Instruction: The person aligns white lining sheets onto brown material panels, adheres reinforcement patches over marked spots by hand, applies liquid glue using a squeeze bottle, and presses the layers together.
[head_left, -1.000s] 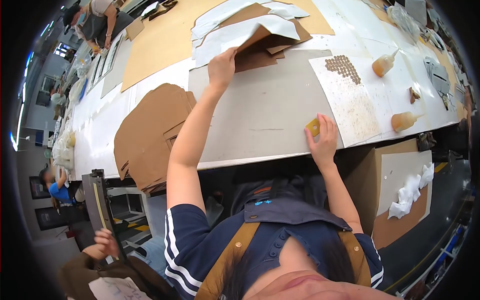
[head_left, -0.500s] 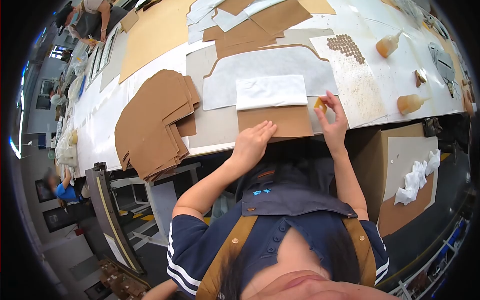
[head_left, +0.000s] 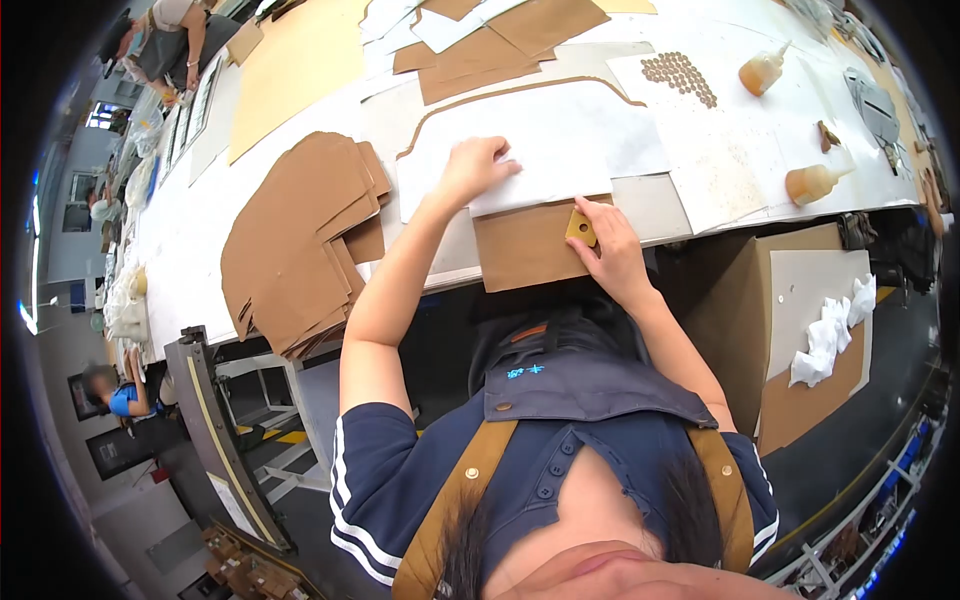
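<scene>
My left hand [head_left: 478, 172] is over the white sheet [head_left: 555, 165], its fingers curled together; what they hold, if anything, is hidden. Below that sheet a brown rectangular panel [head_left: 525, 250] projects past the table's front edge. My right hand [head_left: 618, 255] pinches a small yellow plate with a dark hole [head_left: 580, 229] between thumb and fingers, against the panel's right side. Behind the sheet lies a large white-faced piece with a brown curved edge [head_left: 635, 135].
Stacked brown cut pieces [head_left: 300, 225] lie to the left, more brown and white pieces [head_left: 480, 60] at the back. Small brown discs [head_left: 680, 78] and two amber squeeze bottles [head_left: 762, 72] are on the right. A carton [head_left: 800, 250] stands below the table. A co-worker [head_left: 175, 40] bends at far left.
My left hand has moved from the brown panel up onto the white sheet, which now looks spread wider. My right hand has brought the yellow plate left and down onto the panel.
</scene>
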